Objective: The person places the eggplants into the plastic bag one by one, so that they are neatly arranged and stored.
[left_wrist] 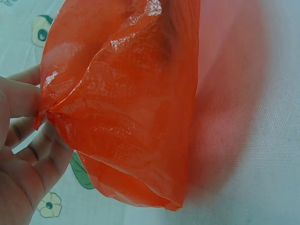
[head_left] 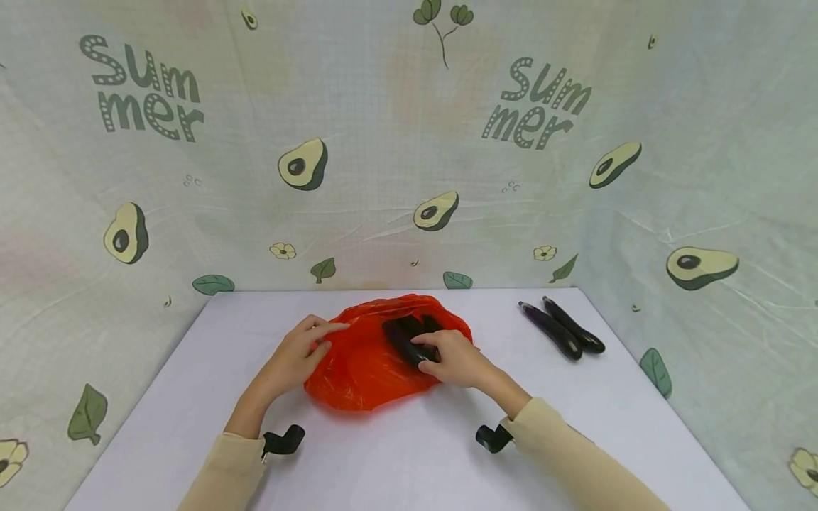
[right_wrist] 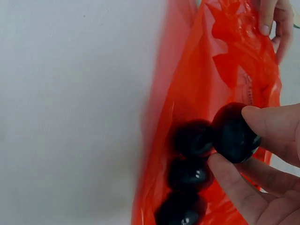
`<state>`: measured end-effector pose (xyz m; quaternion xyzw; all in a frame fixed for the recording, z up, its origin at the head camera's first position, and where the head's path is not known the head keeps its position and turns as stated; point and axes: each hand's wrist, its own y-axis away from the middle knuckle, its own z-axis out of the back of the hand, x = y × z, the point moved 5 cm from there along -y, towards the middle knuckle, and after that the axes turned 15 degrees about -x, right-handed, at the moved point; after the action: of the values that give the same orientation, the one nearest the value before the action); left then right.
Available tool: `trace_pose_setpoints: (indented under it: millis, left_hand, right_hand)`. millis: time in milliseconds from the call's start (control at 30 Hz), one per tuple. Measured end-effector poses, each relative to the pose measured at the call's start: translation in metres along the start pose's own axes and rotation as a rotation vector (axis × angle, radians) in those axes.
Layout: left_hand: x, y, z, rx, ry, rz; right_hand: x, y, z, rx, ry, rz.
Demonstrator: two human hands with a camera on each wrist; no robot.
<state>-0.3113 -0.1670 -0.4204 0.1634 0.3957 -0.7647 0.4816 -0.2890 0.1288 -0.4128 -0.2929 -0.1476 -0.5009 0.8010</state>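
A red plastic bag [head_left: 364, 369] lies on the table with its mouth spread. My right hand [head_left: 456, 358] pinches the end of a dark eggplant [head_left: 402, 342] at the bag's right side; in the right wrist view the fingers [right_wrist: 234, 183] and thumb hold that eggplant [right_wrist: 234, 133], beside several other dark rounded ends [right_wrist: 190, 173] in the bag. My left hand [head_left: 297, 358] is at the bag's left edge; in the left wrist view its thumb and fingers [left_wrist: 28, 101] pinch the edge of the red plastic [left_wrist: 126, 108].
Two more eggplants [head_left: 552, 330] [head_left: 575, 326] lie side by side at the right back of the white table [head_left: 396, 461]. A printed cloth [head_left: 358, 92] hangs behind the table and at both sides. Dark wrist cameras [head_left: 284, 440] [head_left: 493, 438] sit by both sleeves.
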Motion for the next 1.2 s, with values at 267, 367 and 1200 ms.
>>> trace_pose_setpoints:
  millis: [267,367,1200]
  left_hand:
    - [0.001,0.001,0.000,0.006,0.002,0.015]
    - [0.001,0.000,0.000,0.008,0.000,0.025]
    - [-0.003,0.000,0.001,0.009,0.002,0.019]
  right_hand:
    - [0.002,-0.006,-0.017,-0.035,-0.046,-0.028]
    - [0.003,-0.007,-0.022,-0.059,-0.048,-0.028]
    - [0.012,-0.004,-0.053,-0.168,0.063,-0.067]
